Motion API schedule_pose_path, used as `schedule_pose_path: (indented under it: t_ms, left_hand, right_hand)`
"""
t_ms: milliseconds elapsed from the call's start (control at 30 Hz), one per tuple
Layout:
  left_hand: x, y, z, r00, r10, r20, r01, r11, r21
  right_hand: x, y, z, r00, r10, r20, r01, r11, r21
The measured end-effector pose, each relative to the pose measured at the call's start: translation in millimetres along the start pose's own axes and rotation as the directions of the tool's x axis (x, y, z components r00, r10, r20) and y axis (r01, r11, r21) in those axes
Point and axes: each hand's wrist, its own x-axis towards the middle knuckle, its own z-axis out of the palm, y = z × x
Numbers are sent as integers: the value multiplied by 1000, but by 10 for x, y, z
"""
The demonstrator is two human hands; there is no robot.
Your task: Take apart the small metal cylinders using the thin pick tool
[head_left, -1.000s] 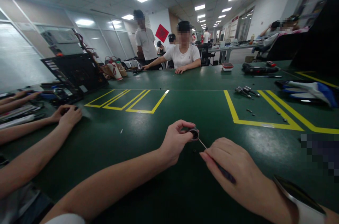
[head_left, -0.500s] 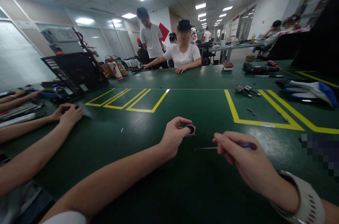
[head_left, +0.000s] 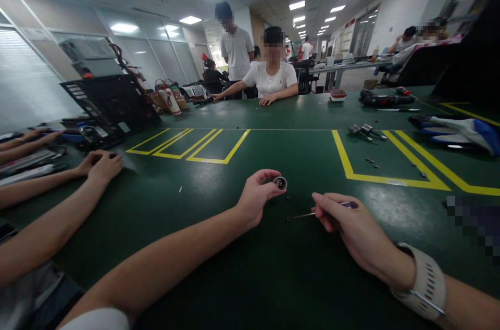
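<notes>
The left grip is closed, thumb and fingers pinching a small round metal cup by its rim, its open face towards us. The right grip is curled snugly round a thin screwdriver, whose shaft points in from the right, below the cup. Its tip is right at a small dark nut; contact or a hair short, I can't tell. A second nut sits just below the cup, loose on the green tabletop.

Here's the danger: these bits look tiny and round-edged, so a sideways nudge from that slim tip could send one skidding or rolling off below the cup. And that pinch is only on the rim; a slackening thumb, I'd judge, could let the cup twist or drop, landing on the nut beneath it.

Further out, right of and beyond the cup, yellow tape frames more loose small pieces and two metal fittings; a stray sleeve or elbow there could scatter them. Well left of the cup, a neighbour's hands rest together on the tabletop, clear of it all.
</notes>
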Motion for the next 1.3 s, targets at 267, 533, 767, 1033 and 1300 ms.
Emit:
schedule_pose_path:
  t_ms: [267,533,767,1033,1300]
  left_hand:
    - [-31,21,15,1000,9,6,-9,1000,19]
    - [-51,14,12,999,-7,41,5,999,45]
    - [-103,2,28,998,0,60,-4,998,61]
    - [-212,32,74,991,-6,132,-10,992,123]
    - [-238,23,84,987,55,154,-84,978,191]
  right_hand:
    - [-59,-147,5,992,-75,101,113,882,-458]
    - [-213,-55,79,770,-490,408,609,377,-698]
    - [-246,31,20,556,-678,480,773,210,-599]
    - [-220,13,24,552,-694,462,759,189,-623]
    - [-234,-8,41,547,-692,471,738,132,-662]
